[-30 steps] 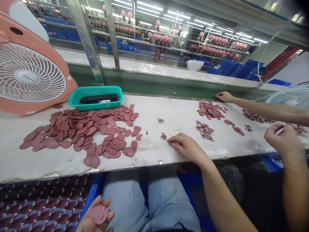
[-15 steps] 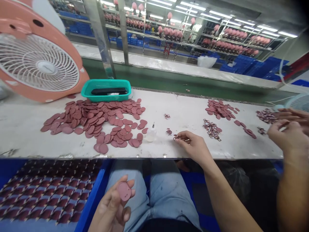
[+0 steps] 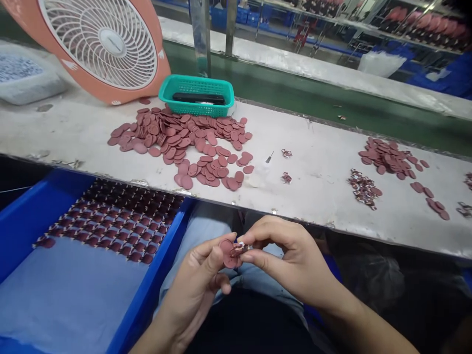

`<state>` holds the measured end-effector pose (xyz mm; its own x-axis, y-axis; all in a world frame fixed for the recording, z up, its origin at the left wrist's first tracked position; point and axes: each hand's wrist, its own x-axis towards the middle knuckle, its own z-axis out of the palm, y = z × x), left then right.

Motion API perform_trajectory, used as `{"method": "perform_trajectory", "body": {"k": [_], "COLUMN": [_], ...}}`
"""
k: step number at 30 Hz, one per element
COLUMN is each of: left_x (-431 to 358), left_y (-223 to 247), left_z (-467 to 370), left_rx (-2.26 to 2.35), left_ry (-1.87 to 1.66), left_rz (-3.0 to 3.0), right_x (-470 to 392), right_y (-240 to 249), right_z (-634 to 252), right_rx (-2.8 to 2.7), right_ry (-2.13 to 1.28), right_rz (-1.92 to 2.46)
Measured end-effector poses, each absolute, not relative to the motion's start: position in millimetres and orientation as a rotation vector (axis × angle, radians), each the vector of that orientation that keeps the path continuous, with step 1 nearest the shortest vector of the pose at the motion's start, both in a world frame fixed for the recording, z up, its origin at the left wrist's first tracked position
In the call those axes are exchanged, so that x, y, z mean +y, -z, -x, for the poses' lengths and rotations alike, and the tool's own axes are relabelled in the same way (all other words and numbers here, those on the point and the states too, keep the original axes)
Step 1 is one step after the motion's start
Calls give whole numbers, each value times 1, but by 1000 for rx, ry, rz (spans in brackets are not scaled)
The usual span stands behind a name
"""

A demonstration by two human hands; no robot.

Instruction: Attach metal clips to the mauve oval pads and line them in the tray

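Note:
Above my lap, my left hand [image 3: 201,275] grips a dusky-red oval disc [image 3: 227,253] between thumb and fingers. Fingertips of my right hand [image 3: 285,255] pinch a small brown-and-white part [image 3: 240,247] against the disc's face; its exact kind is too small to make out. Both hands are closed and nearly meet. On the bench lies a large heap of similar discs [image 3: 177,132]. Two small clusters of the brown-and-white parts, one nearer [image 3: 286,177] and one farther [image 3: 286,153], sit to the right of a dispensing needle [image 3: 270,157].
A blue bin [image 3: 173,226] at lower left holds rows of assembled pieces [image 3: 121,221] on a pale sheet. An orange fan [image 3: 164,73] and a green basket [image 3: 197,110] stand at the back. More discs [image 3: 391,157] and small parts [image 3: 363,188] lie on the right of the bench [image 3: 317,206].
My right hand has left the bench with a small part and come to the disc in my left hand. The view has tilted down and left; the neighbouring person's hands are out of sight.

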<state>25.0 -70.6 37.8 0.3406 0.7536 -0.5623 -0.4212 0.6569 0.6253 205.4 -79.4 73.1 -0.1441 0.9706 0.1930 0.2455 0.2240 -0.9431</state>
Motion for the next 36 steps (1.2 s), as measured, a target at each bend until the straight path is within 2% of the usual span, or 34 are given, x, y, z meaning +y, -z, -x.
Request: {"method": "perform_trajectory", "body": {"k": [19, 30, 36], "left_x": [-72, -73, -75], "left_y": [-50, -36, -43], "left_z": [-27, -24, -28], "left_rx": [983, 971, 1024], "left_ry": [-752, -721, -750], "left_rz": [-318, -192, -171], "right_x": [-78, -76, -75], "right_y": [-79, -71, -67], "right_z": [-209, -204, -203], "right_rx": [-1846, -1885, -1880], "right_ry": [-878, -862, -868], "right_rz": [1157, 1171, 1177]}}
